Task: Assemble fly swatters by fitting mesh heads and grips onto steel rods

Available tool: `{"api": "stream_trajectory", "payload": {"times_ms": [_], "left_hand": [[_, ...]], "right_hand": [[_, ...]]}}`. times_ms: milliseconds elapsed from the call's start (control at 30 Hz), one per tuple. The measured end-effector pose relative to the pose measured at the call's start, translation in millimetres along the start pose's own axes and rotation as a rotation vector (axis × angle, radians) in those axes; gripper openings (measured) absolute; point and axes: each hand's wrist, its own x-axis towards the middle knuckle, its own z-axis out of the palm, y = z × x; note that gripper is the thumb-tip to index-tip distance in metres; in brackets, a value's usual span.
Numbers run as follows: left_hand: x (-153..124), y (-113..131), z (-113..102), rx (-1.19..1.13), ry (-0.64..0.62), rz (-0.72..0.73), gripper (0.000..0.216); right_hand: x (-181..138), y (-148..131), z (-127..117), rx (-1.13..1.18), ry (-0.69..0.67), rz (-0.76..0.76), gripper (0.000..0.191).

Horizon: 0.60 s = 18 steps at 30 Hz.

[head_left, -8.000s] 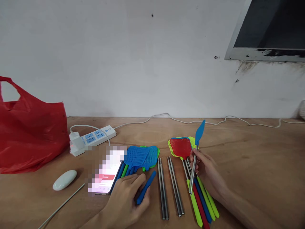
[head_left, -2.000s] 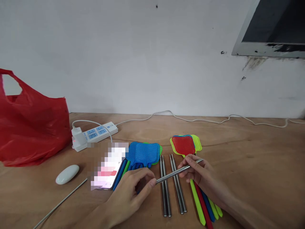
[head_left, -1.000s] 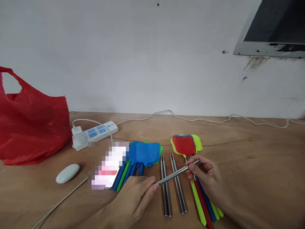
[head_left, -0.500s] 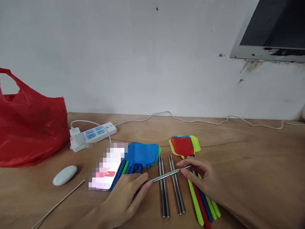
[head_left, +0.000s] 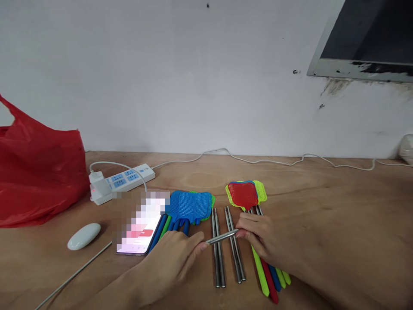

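My left hand (head_left: 179, 254) is closed around the left end of a shiny metal rod (head_left: 222, 237), thumb along it. Around the rod's right end the fingers of my right hand (head_left: 256, 234) are closed, hiding that tip. The rod slants slightly up to the right, above two pairs of similar metal rods (head_left: 218, 254) (head_left: 236, 249) lying on the table. Beneath and beside my right hand lies a stack of fly swatters (head_left: 243, 194) with red, blue and yellow-green parts. Behind my left hand are several blue and green fly swatters (head_left: 193, 205), their handles partly covered.
A phone (head_left: 138, 232) with a lit, blurred screen lies left of the blue swatters. Farther left are a white oval object (head_left: 84, 236), a cable (head_left: 75, 273), a power strip (head_left: 129, 180) with a plugged-in charger (head_left: 99, 186), and a red plastic bag (head_left: 38, 172). A thin cord (head_left: 258, 161) runs along the wall.
My right hand has closed more fully over the rod's right end, and its tip is now hidden. Less of the rod shows between my hands. The view has shifted slightly.
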Motion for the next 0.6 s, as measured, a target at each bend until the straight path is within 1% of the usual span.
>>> {"api": "stream_trajectory", "payload": {"times_ms": [100, 267, 367, 467, 600], "left_hand": [[0.8, -1.7, -6.7, -0.138, 0.045, -0.024, 0.048], [-1.2, 1.0, -16.2, -0.347, -0.011, -0.087, 0.052], [-6.7, 0.3, -19.2, -0.43, -0.033, -0.109, 0.054], [-14.4, -3.6, -20.2, -0.42, -0.012, -0.114, 0.05], [-19.9, -5.8, -18.7, -0.32, -0.022, -0.105, 0.034]], "right_hand": [[4.4, 0.7, -4.3, 0.033, -0.003, -0.008, 0.031], [3.9, -2.3, -4.0, 0.023, 0.017, -0.048, 0.031], [2.1, -5.5, -3.4, -0.003, 0.014, -0.047, 0.033], [0.6, -10.2, -2.7, -0.056, -0.042, -0.058, 0.029], [-0.2, -19.2, 3.3, -0.142, -0.143, -0.046, 0.02]]}}
